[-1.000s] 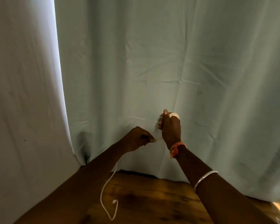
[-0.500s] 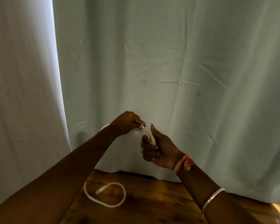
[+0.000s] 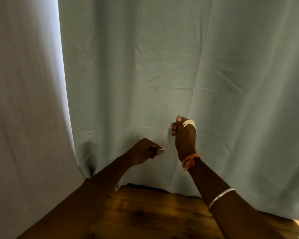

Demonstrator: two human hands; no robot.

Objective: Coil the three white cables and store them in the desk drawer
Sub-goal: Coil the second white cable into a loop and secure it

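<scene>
A pale green-grey fabric curtain (image 3: 179, 66) hangs along the far edge of a brown wooden desk top (image 3: 154, 216). Above that far edge, the right hand (image 3: 185, 137) is raised with its fingers closed around loops of a thin white cable (image 3: 189, 123), which crosses the back of the hand. Lower and to the left, the left hand (image 3: 143, 152) pinches a strand of the same cable between thumb and fingertips. An orange thread band (image 3: 189, 161) and a silver bangle (image 3: 221, 197) circle the right wrist and forearm.
</scene>
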